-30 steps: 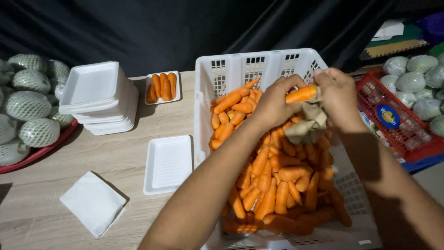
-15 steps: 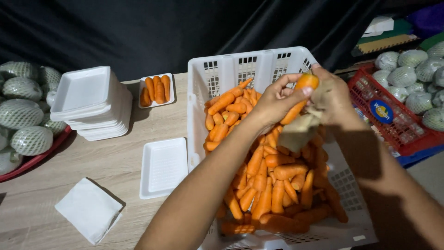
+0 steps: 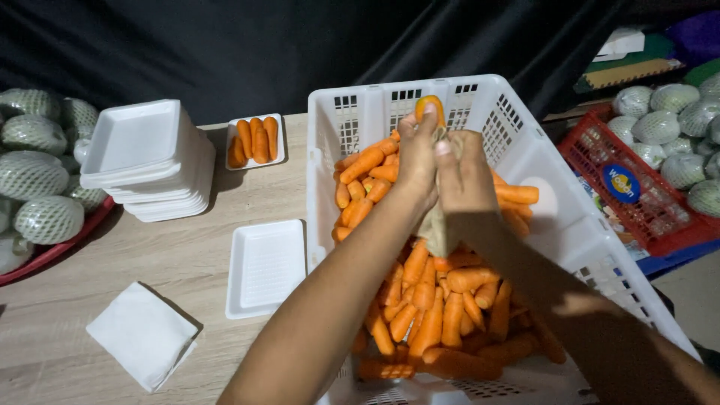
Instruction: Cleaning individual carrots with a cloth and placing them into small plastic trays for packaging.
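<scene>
Nearest the camera, both forearms reach up from the bottom edge over a white plastic crate [image 3: 525, 161] heaped with loose carrots [image 3: 435, 300]. To the near left, a folded white cloth or paper square [image 3: 141, 335] lies flat on the wooden table [image 3: 180, 262]. Just beyond it, beside the crate's left wall, sits an empty white foam tray [image 3: 266, 266].

Above the middle of the crate the two hands meet. The left hand [image 3: 417, 161] is closed around a single carrot [image 3: 429, 105], its fingers wrapped about the lower part so that only the rounded orange top shows above the fingertips. The right hand [image 3: 466, 180] is pressed against the left one, curled shut on a beige rag [image 3: 439, 229] that hangs down between the wrists; whether the rag also wraps the carrot cannot be told. The held carrot is raised clear of the heap, in front of the crate's far wall.

Farther on the left stands a stack of white foam trays [image 3: 146, 161], and beside it a tray filled with carrots [image 3: 255, 140]. At the far left, net-wrapped green fruits [image 3: 34, 176] lie piled in a red tray. At the far right, a red crate [image 3: 637, 195] holds more of the same netted fruits [image 3: 675, 112]. A black cloth backdrop [image 3: 247, 45] closes the scene behind.
</scene>
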